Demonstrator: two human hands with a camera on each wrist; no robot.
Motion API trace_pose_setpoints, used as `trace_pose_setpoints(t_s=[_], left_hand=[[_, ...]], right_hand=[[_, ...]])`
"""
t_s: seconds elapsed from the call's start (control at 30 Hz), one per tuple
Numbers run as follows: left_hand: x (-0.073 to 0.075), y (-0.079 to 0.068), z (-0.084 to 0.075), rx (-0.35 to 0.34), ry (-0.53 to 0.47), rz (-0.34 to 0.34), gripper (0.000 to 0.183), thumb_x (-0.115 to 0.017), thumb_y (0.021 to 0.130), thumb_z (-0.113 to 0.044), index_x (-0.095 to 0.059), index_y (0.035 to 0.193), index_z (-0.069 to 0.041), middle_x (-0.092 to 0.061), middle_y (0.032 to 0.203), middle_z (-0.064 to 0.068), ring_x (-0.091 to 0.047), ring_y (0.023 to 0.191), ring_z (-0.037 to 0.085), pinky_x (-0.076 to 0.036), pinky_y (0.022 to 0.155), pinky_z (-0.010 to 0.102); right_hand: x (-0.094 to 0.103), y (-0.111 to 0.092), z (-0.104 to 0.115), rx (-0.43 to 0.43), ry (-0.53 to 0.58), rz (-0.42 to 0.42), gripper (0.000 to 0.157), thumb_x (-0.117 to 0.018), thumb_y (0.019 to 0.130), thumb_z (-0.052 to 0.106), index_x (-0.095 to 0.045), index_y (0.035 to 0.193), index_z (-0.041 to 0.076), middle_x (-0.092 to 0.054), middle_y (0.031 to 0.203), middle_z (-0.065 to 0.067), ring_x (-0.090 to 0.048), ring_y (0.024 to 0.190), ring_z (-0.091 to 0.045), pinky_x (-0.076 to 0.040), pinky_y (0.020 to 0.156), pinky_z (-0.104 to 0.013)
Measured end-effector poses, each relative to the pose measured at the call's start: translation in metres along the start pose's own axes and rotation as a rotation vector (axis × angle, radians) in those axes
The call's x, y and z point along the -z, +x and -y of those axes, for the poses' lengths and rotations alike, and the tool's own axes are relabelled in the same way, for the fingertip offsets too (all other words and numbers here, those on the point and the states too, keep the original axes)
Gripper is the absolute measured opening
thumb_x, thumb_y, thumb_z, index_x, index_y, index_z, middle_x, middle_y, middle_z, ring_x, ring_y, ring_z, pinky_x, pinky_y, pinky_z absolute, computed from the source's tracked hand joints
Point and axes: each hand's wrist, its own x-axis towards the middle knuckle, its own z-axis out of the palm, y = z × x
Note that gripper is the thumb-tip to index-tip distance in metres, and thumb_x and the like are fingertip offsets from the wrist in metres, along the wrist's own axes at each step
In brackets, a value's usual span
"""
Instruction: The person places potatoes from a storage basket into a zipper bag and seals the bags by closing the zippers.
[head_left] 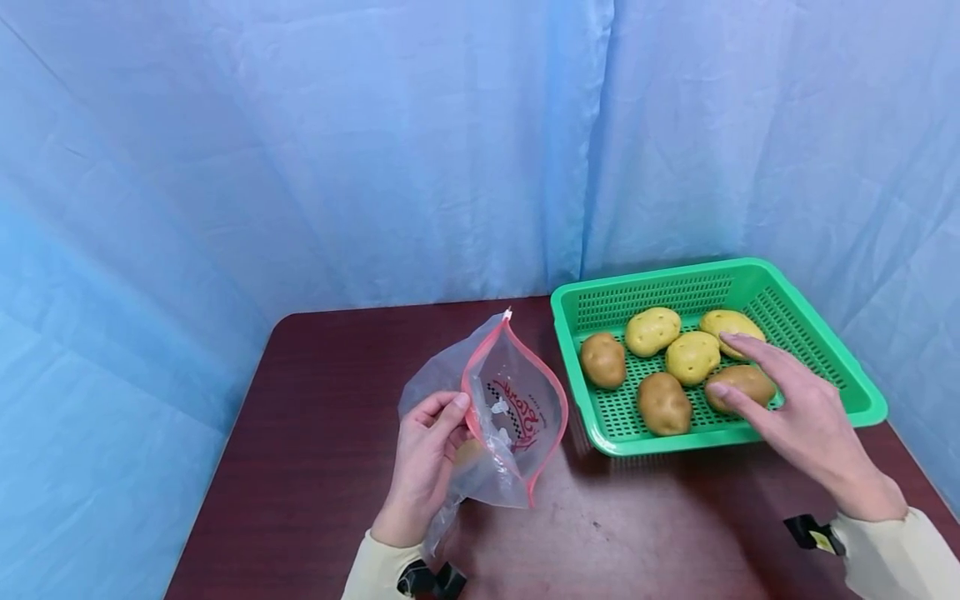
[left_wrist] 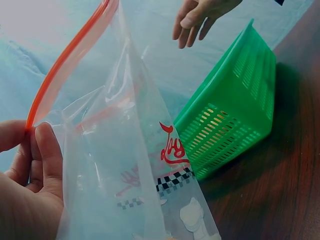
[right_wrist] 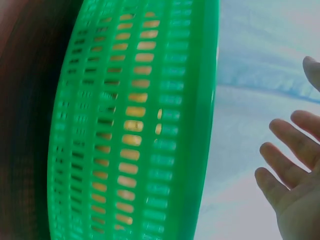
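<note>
My left hand pinches the red zip rim of a clear plastic zip bag between thumb and fingers. The bag's mouth gapes toward the basket, and red lettering and a checkered print show on it. Something yellowish shows through the plastic beside the left fingers. Over the front right of a green basket, my right hand hovers with fingers spread, holding nothing. In the head view it overlaps a brown potato and the edge of a yellow potato.
Other potatoes, brown and yellow, lie loose on the basket's floor. The basket stands at the right of a dark red-brown wooden table. Blue curtains hang behind the table and along both sides.
</note>
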Motion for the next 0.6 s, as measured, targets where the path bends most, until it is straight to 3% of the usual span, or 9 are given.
trace_pose_setpoints(t_s=[0.27,0.6], left_hand=[[0.001,-0.001,0.000,-0.006,-0.017,-0.002,0.014,-0.063,0.100,-0.001,-0.073,0.092,-0.008,-0.069,0.084,0.002,-0.063,0.071,0.011,-0.057,0.068,0.023],[0.003,-0.001,0.000,-0.009,-0.019,0.007,0.014,-0.063,0.100,-0.002,-0.073,0.093,-0.008,-0.069,0.084,0.002,-0.063,0.072,0.010,-0.057,0.068,0.022]], right_hand=[[0.010,0.007,-0.011,0.033,-0.039,0.053,0.076,-0.088,0.080,0.009,-0.057,0.149,0.018,-0.060,0.144,-0.013,-0.033,0.137,0.015,-0.022,0.102,-0.002],[0.021,0.033,-0.009,0.139,-0.068,0.115,0.074,-0.089,0.079,0.010,-0.059,0.146,0.012,-0.062,0.139,-0.017,-0.036,0.137,0.011,-0.023,0.105,-0.004]])
